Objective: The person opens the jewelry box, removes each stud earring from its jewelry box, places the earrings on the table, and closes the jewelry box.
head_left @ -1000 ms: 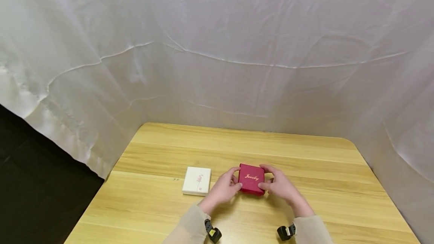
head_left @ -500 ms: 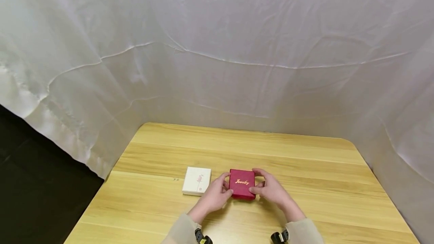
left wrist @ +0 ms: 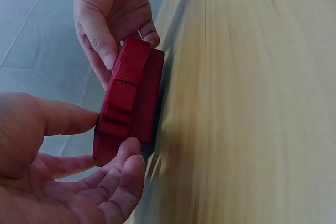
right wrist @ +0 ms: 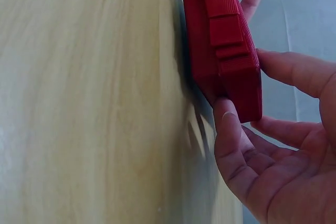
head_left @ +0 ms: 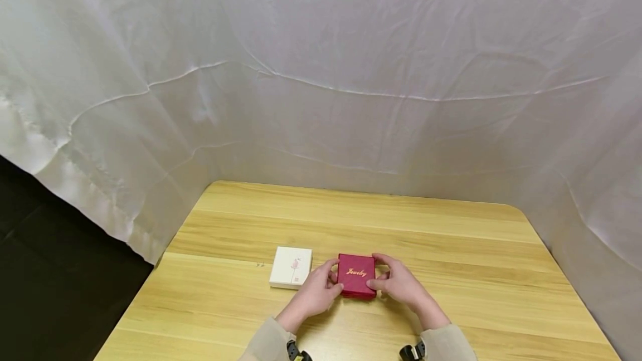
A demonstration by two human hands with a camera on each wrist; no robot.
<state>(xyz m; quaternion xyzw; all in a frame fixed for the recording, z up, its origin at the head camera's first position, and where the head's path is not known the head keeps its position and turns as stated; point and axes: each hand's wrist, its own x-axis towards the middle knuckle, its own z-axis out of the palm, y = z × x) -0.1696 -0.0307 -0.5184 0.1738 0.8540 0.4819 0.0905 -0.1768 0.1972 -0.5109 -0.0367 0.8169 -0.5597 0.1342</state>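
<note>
A dark red jewelry box with gold "Jewelry" lettering on its lid is gripped from both sides. My left hand holds its left side, thumb at the near corner and index finger at the far one. On the opposite side, my right hand pinches it the same way. The left wrist view shows a ribbed ribbon bow on the near side of the red box. In the right wrist view, the lower fingers of the right hand reach under the box edge, close over the table.
A white square box with a pink flower print lies on the wooden table, just left of my left hand. Pale grey cloth hangs behind the table and along its sides. Black fabric shows at the far left.
Both hands have brought the red jewelry box left and nearer to me, mostly in the first half second. It sits straighter now. The white box has stayed put.
</note>
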